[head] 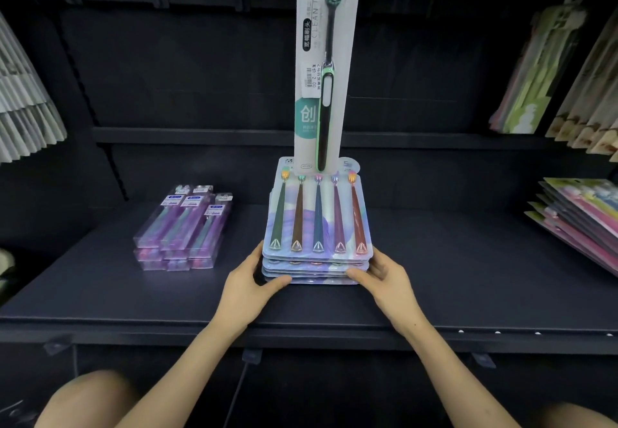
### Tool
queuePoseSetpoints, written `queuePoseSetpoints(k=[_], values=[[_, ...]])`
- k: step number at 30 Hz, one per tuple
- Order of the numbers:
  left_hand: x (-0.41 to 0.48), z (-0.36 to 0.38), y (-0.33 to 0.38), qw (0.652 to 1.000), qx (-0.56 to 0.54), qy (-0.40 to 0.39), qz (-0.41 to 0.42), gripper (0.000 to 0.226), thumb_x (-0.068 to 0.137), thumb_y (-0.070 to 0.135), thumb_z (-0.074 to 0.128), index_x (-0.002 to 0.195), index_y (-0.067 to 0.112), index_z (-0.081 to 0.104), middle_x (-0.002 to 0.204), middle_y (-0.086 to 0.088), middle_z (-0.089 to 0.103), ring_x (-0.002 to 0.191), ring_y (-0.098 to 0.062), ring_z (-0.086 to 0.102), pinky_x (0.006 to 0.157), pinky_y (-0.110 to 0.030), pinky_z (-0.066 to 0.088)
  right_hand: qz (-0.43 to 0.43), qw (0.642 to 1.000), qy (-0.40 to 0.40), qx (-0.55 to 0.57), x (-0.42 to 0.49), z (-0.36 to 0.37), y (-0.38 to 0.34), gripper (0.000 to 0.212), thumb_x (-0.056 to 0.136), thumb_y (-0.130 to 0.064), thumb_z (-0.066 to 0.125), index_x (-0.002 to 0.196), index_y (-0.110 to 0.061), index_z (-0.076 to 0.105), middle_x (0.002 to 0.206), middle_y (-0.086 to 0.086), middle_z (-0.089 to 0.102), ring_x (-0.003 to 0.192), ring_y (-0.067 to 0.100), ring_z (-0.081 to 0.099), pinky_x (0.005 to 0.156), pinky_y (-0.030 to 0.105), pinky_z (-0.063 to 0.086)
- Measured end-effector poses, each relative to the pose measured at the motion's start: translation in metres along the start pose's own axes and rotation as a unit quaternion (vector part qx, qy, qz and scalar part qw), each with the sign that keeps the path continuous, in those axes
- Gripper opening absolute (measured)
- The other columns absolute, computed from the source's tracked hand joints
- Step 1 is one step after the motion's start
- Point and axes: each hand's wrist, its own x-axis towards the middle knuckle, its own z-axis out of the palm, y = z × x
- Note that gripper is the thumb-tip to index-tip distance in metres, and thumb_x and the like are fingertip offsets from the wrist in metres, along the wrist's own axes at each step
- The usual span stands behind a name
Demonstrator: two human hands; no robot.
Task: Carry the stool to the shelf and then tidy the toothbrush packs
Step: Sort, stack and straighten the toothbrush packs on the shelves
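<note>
So the stool part can probably be counted as done. No stool is seen anywhere in frame, but bare knees are visible at the bottom edge, low in front of the shelf, so a seated position is assumed. The tidying looks to be in the middle of things. The stack of five-brush packs is sat dead centre on the shelf board and is clamped at its two near corners. The left hand is wrapped round the lower-left corner with the thumb laid on the front edge, and the right hand is mirrored on the lower-right corner. The edges look slightly staggered, so squaring up is probably what's being done. A tall single-brush pack is seen upright at top centre, just behind the stack, and likely belongs elsewhere. The clear boxes at centre left look neatly piled already. The slanted pile at the right edge looks fanned out, so that's probably left to sort.
</note>
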Motion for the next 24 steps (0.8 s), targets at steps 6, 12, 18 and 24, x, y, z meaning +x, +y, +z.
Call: queuePoseSetpoints(k=[6,12,18,24], values=[[0.001,0.007,0.017,0.995,-0.095,0.016,-0.015,0.071,0.091,0.032,0.055,0.148,0.033,0.014,0.119,0.054,0.032,0.106,0.032,0.036,0.093,0.001,0.030,-0.023,0.999,-0.028,0.015,0.006,-0.006,-0.009,0.059,0.091,-0.007,0.060,0.141,-0.032,0.039,0.126,-0.021,0.061,0.118,0.000,0.056,0.089,0.012,0.047],[0.003,0.017,0.020,0.997,-0.055,0.037,0.026,0.057,0.094,0.031,0.048,0.145,0.032,0.023,0.152,0.016,0.024,0.139,0.003,0.020,0.093,0.007,0.021,-0.030,0.998,-0.050,0.015,0.011,-0.007,-0.011,0.053,0.094,-0.010,0.056,0.139,-0.033,0.040,0.131,-0.017,0.059,0.122,0.003,0.054,0.094,0.017,0.046],[0.003,0.018,0.021,0.998,-0.022,0.045,0.032,0.063,0.092,0.029,0.053,0.148,0.027,0.023,0.149,0.021,0.022,0.134,0.011,0.019,0.093,0.008,0.019,-0.026,0.998,-0.051,0.002,0.015,-0.005,-0.011,0.054,0.094,-0.016,0.056,0.142,-0.032,0.037,0.129,-0.022,0.058,0.121,0.000,0.053,0.098,0.018,0.045],[0.002,0.023,0.027,0.998,-0.027,0.043,0.031,0.069,0.088,0.045,0.043,0.149,0.031,0.016,0.145,0.028,0.017,0.117,0.035,0.012,0.101,0.000,0.019,-0.023,0.999,-0.046,-0.006,0.011,-0.004,-0.007,0.053,0.095,-0.016,0.055,0.142,-0.034,0.036,0.132,-0.019,0.057,0.123,-0.001,0.051,0.101,0.018,0.043]])
